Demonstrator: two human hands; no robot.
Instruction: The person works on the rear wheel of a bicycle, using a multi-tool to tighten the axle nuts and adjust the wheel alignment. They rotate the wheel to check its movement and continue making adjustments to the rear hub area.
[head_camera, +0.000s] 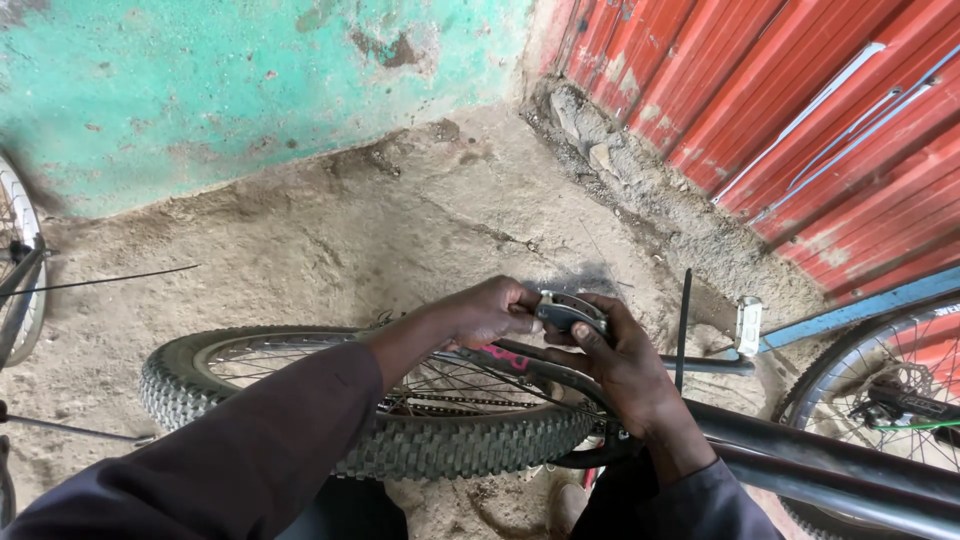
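My left hand and right hand both closed around a small grey metal brake part above the knobby black bicycle wheel.

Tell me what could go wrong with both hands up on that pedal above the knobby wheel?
Both the left hand and right hand hold the grey metal pedal. If their grip slips, knuckles could strike the thin wire spokes of the black knobby tyre just below. The bicycle lies on rough, dusty concrete ground, so any small part dropped there might be hard to find.
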